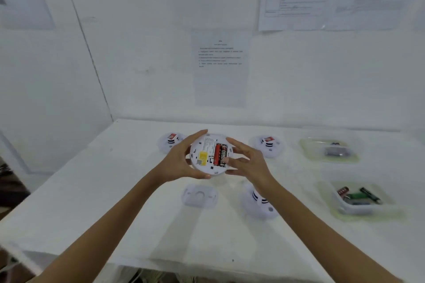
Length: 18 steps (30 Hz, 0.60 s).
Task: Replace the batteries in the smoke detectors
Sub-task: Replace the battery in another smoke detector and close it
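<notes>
Smoke detector (210, 153) held in the hands: white plastic, smooth, matt; yellow paper-like sticker (203, 156) on its back. Two batteries (220, 154) in its bay: glossy wrap, red and black. Table (115, 202) covered in white cloth, matt, faintly creased. Trays (354, 210) at right: clear plastic, slight sheen. Wall sheets (220, 66): white printed paper, matt. Loose cover (199, 196) on table: matt white plastic

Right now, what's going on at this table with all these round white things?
A person is changing smoke detector batteries. Both hands, left hand and right hand, hold one detector back-up above the table, its batteries showing. Its cover lies below, three more detectors sit around, and two trays on the right hold loose batteries.
</notes>
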Tool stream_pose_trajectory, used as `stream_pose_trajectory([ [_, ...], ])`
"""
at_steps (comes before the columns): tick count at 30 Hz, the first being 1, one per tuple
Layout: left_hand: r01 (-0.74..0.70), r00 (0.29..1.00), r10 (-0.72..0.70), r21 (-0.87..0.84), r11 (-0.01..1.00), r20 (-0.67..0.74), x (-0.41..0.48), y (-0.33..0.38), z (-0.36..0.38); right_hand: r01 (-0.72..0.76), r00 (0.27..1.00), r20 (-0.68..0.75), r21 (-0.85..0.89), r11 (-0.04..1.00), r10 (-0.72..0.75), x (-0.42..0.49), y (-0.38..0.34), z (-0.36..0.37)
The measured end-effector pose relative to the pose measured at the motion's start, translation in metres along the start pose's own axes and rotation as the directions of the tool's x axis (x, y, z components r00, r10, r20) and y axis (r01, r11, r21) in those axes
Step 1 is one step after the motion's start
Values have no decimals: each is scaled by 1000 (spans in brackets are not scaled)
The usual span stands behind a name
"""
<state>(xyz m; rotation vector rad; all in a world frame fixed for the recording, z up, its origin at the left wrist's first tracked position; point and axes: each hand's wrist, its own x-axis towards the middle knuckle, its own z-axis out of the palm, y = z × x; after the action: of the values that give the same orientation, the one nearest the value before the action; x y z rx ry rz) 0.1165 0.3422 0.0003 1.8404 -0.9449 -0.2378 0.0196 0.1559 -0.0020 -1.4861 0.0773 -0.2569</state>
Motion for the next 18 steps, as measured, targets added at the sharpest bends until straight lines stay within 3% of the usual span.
stream_pose_trajectory([
  [5, -111, 992, 113, -36, 993, 59, 45, 18, 49, 25, 987, -160, -39, 999, -31, -13, -9, -54],
  [8, -196, 976, 198, -29, 980, 90, 70, 32, 79, 87, 960, -244, -209, 974, -138, -24, -13, -89],
  [12, -250, 956, 255, -48, 967, 147, 99, 46, 122, 143, 903, -211, -671, 727, -373, -43, -22, -138],
  [18, -330, 918, 328, -28, 944, 224, 123, 58, 181, 50, 965, -53, -926, 375, -258, -57, -32, -194],
])
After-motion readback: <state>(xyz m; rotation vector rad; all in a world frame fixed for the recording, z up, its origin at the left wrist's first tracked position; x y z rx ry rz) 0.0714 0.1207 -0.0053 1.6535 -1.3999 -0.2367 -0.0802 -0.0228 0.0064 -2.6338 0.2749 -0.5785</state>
